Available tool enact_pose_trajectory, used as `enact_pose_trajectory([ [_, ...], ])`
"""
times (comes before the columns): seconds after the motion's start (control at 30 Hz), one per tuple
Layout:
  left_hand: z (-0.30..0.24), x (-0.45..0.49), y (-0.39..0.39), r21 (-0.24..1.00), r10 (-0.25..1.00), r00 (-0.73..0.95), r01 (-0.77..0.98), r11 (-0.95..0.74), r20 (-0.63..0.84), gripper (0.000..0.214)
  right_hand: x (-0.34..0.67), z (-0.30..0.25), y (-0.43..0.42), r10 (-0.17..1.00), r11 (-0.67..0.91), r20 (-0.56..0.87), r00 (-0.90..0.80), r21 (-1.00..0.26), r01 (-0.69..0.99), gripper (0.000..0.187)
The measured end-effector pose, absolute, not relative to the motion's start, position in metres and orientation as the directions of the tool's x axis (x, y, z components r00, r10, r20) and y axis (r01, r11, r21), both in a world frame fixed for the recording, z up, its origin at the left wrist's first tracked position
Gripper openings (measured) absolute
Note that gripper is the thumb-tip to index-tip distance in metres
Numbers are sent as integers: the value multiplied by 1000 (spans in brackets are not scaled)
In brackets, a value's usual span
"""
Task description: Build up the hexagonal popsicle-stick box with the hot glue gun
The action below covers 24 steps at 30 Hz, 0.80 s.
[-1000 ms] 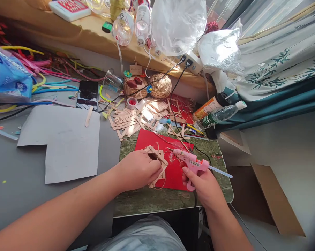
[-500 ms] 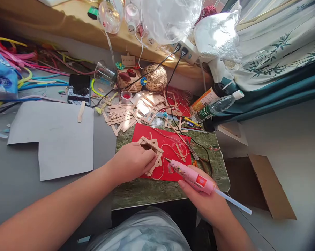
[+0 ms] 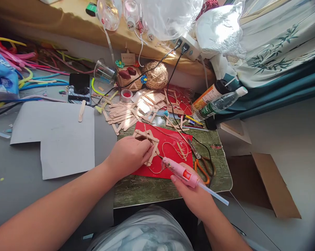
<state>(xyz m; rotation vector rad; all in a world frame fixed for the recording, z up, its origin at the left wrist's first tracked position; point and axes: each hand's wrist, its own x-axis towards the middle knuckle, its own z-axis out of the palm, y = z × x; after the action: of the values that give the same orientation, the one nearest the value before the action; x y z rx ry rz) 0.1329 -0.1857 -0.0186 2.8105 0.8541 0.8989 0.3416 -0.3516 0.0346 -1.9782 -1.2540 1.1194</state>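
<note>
Over the red sheet [image 3: 173,167], my left hand [image 3: 129,153] is closed on a small frame of wooden craft sticks [image 3: 156,141]; its fingertips are partly hidden. My right hand [image 3: 196,195] wraps round a pink hot glue gun [image 3: 179,170], whose metal nozzle points left at the lower right edge of the stick frame. A clear glue stick [image 3: 215,195] juts from the gun's back end. Thin twine [image 3: 170,143] lies in loops on the sheet. Scissors with orange handles [image 3: 203,170] rest just right of it.
Loose craft sticks [image 3: 123,113] are heaped behind the red sheet. A plastic bottle [image 3: 220,103] leans at the right beside a drink can. A black cord [image 3: 170,78] runs across the table. Grey paper [image 3: 68,139], a phone [image 3: 79,89] and a twine ball [image 3: 155,75] also lie around.
My right hand has moved left with the glue gun, bringing its nozzle close to the stick frame. My left hand and the frame have shifted slightly left and up.
</note>
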Motion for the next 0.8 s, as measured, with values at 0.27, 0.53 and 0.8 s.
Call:
enact_pose_trajectory([
  [0.27,-19,133,-187,231,533,665,491,-840,524,35,325,26,-354,985,-172,-120,126,-566,806,6],
  [0.53,-19,133,-186,217,528,672,494,-842,519,35,323,22,-356,986,-162,-101,130,-475,865,6],
  [0.8,-19,133,-186,214,518,692,481,-850,502,33,321,24,-355,983,-179,-116,143,-411,894,12],
])
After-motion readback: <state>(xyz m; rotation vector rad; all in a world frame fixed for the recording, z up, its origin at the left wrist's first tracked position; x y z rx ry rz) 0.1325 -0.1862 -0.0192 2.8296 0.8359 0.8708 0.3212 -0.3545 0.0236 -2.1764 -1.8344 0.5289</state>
